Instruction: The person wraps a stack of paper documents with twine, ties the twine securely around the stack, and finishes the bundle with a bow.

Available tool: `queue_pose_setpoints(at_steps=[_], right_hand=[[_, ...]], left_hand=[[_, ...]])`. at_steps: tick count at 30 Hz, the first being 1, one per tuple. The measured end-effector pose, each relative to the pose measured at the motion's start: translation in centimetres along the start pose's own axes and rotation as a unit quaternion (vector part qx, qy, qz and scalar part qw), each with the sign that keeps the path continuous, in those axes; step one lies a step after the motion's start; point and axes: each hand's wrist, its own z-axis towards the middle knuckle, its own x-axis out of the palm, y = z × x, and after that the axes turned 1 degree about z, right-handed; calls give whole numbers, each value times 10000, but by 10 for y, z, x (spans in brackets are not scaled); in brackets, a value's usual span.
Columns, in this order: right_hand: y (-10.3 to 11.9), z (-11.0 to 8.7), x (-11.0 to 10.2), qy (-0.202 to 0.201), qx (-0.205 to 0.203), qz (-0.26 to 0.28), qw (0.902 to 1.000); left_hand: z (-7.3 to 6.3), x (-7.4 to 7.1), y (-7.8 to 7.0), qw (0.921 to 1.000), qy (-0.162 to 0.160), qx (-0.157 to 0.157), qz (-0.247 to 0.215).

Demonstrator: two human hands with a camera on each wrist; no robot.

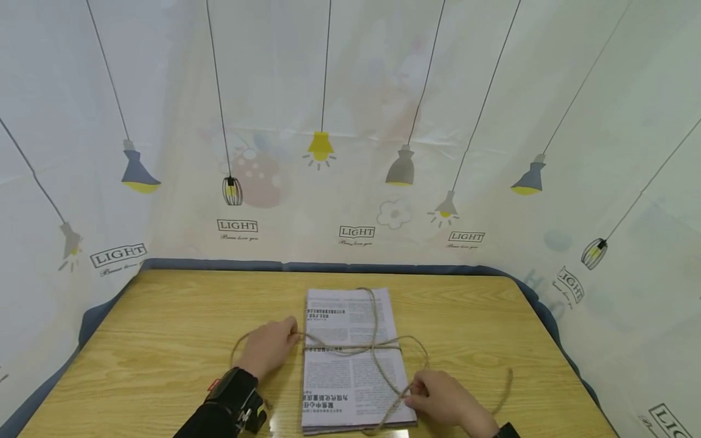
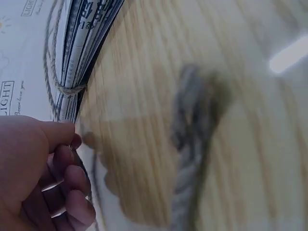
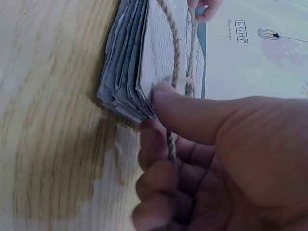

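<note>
At lower right, the right hand (image 1: 443,398) pinches the cord (image 1: 373,347) beside the stack (image 1: 339,377); farther up, left of centre, the left hand (image 1: 269,347) pinches it too. Even, gentle tension should keep the crossing centred. The stack, lower centre, has its long axis up the frame, far end leaning slightly left.

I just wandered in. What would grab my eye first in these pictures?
Probably the stack of newspapers around the middle of the wooden table, with twine crossing over its top. The left hand and right hand, at either side of the stack, each pinch the twine. Behind the table, the pale backdrop also stands out, printed with hanging lamps, including a bright yellow lamp near the center.
</note>
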Motion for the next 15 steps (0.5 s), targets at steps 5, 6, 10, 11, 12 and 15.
queue_pose_setpoints(at_steps=[5,6,10,11,12,15], right_hand=[[0,2,-6,-151,-147,102,9997],[1,3,-8,-176,-162,135,9996],[4,5,-19,-251,-144,216,9993],[5,6,-21,-296,-139,193,9993],[6,7,-24,-338,-116,175,9992],[9,9,-30,-489,-87,106,9987]], left_hand=[[-5,-14,3,9989,-54,-110,-462],[-7,-19,5,9981,-83,-150,-593],[-19,-42,12,9935,-444,-222,-1022],[-22,-48,14,9919,-567,-222,-1116],[-26,-54,17,9902,-699,-209,-1187],[-35,-71,23,9848,-982,-189,-1422]])
